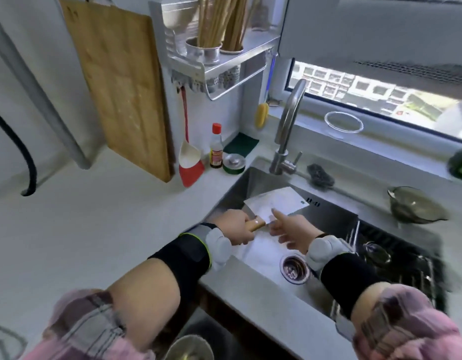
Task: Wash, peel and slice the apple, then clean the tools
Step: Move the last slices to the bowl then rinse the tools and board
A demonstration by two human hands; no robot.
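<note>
Pink plaid sleeves [76,331] lead to the left hand [235,228] gripping the cleaver [274,203] handle over the sink [263,178], right hand [289,232] loose-fingered, touching its blade

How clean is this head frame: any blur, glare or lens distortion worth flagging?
Head view: strong wide-angle bending at the edges; daylight from the window washes out the cleaver blade; soft motion blur on the left hand, the right hand and the sleeves; faucet fairly sharp.
</note>
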